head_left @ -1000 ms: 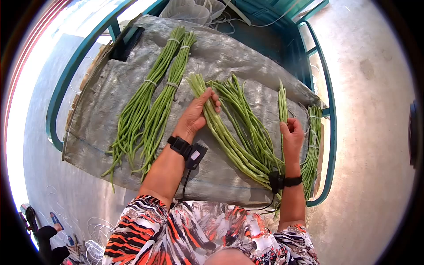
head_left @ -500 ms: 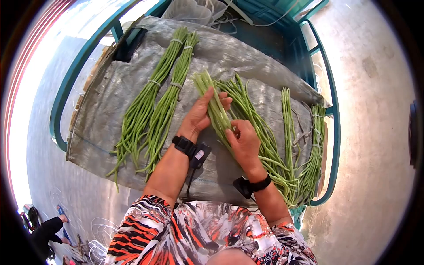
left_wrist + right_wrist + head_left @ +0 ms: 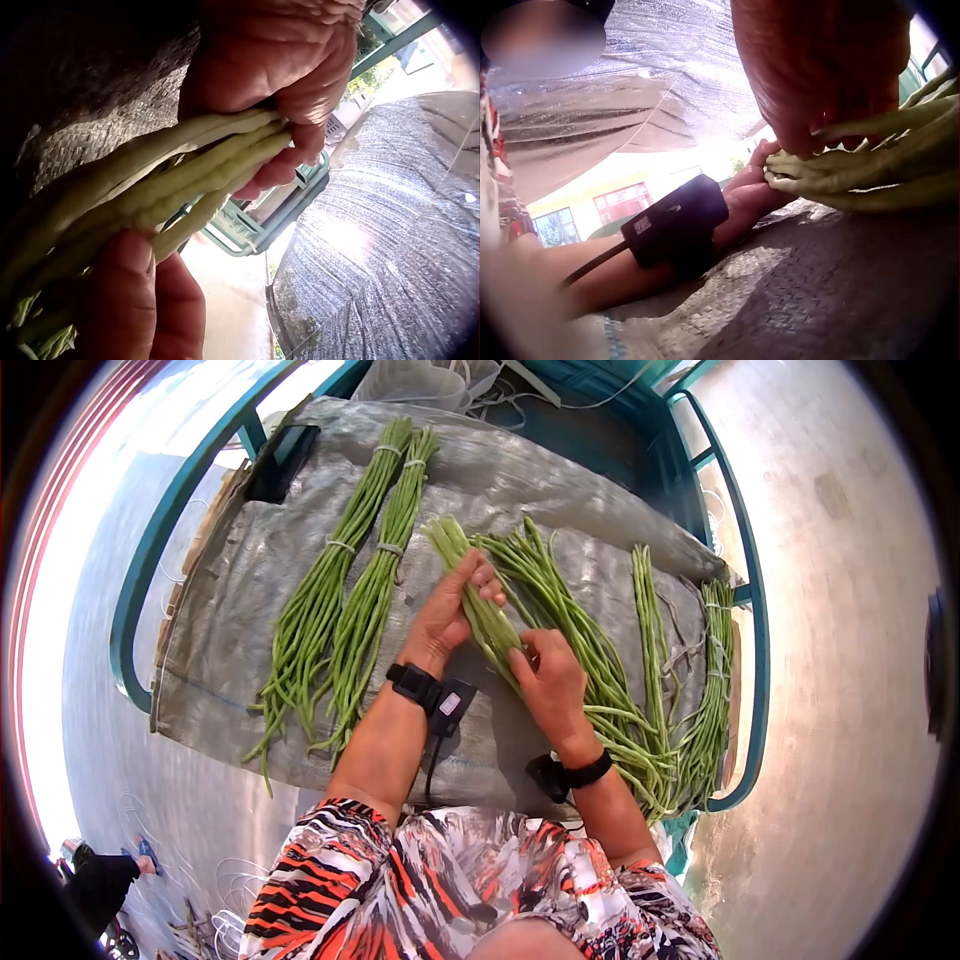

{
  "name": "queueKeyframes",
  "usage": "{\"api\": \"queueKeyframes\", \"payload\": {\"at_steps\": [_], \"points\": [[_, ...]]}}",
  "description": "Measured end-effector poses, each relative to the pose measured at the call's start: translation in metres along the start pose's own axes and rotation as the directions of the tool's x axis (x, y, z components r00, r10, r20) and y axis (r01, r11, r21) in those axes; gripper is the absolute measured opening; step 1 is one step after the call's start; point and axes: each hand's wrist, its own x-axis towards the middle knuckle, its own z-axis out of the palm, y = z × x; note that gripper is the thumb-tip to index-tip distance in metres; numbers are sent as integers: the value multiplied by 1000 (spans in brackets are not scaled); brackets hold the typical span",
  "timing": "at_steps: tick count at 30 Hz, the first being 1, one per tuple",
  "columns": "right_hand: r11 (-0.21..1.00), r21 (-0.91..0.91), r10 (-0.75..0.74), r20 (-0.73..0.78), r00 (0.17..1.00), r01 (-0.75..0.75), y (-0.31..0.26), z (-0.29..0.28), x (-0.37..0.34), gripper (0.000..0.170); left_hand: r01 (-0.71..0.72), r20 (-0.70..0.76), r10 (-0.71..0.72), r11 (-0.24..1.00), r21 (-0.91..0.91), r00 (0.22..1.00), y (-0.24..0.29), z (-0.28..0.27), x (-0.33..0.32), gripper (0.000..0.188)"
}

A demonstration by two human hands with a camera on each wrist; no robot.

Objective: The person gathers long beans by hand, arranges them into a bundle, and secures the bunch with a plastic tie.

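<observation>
My left hand [image 3: 448, 610] grips a bunch of pale green long beans [image 3: 488, 625] near its upper end, thumb lying across it. Lower down the same bunch, my right hand [image 3: 556, 678] pinches beans between thumb and fingers. Up close in the left wrist view, several thick beans [image 3: 169, 180] run between the two hands. The right wrist view has the beans [image 3: 885, 169] stretching from the left hand past the right. Beside the held bunch lies a loose pile of darker long beans [image 3: 572, 615], its lower part partly behind my right hand.
Two tied long-bean bundles [image 3: 330, 585] lie on the grey woven sheet [image 3: 230, 600] at left. A slim group of loose beans [image 3: 648, 615] and another tied bundle [image 3: 716, 650] are at right. Teal metal rails [image 3: 752, 690] flank the sheet. A clear plastic bag [image 3: 420, 385] sits behind.
My right hand has left the slim group of beans at the right and come across to the bunch in my left hand, pinching it. The left hand keeps its grip.
</observation>
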Motion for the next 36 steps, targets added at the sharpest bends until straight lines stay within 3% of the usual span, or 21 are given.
{"api": "queueKeyframes", "payload": {"at_steps": [3, 6, 12, 15, 17, 18, 22, 24, 27, 30, 33, 34, 36], "points": [[996, -72, -65, -52, 997, 61, 6, -11, -10, 18, 12, -36, -13, 1000, -13, 999, -1, 4, -1, 16], [978, -207, 22, 123, 992, 4, 11, -51, -33, 20, 22, -3, -22, 995, -94, 1000, 1, -2, 2, 18], [917, -373, 181, 74, 981, -142, 34, -136, -77, 29, 22, -90, -30, 995, -93, 995, 0, -8, 4, 18], [795, -506, 379, -16, 925, -334, 46, -180, -92, 26, 11, -111, -21, 996, -93, 994, 0, -9, 5, 18], [743, -577, 367, -73, 927, -339, 71, -195, -102, 21, 10, -142, -19, 998, -68, 990, -1, -6, 7, 17], [714, -611, 358, -101, 928, -342, 75, -196, -103, 19, 14, -150, -22, 998, -54, 989, 0, -8, 6, 17], [851, -399, 306, -152, 940, -341, 92, -180, -71, 14, 14, -144, -23, 998, -60, 989, 0, -14, 7, 17], [839, -515, 157, -83, 984, -177, 114, -161, -49, 15, 16, -145, -21, 999, -34, 989, 0, -14, 7, 17], [846, -495, 171, -97, 980, -197, 152, -127, -13, 19, 19, -213, -19, 1000, 0, 977, 1, -10, 5, 17], [713, -658, 240, -93, 966, -241, 164, -115, 6, 25, 12, -224, -10, 1000, 9, 974, 1, -6, 4, 17], [730, -528, 486, -47, 873, -435, 158, -123, 17, 26, -1, -207, 6, 1000, 23, 978, 0, -5, 2, 18], [781, -446, 466, -49, 883, -437, 165, -124, 16, 25, 3, -216, 3, 1000, 28, 976, 0, -4, 2, 19], [863, -117, 495, 0, 869, -492, 167, -136, 19, 22, 11, -228, -5, 1000, 25, 974, 1, -4, 1, 20]]}}
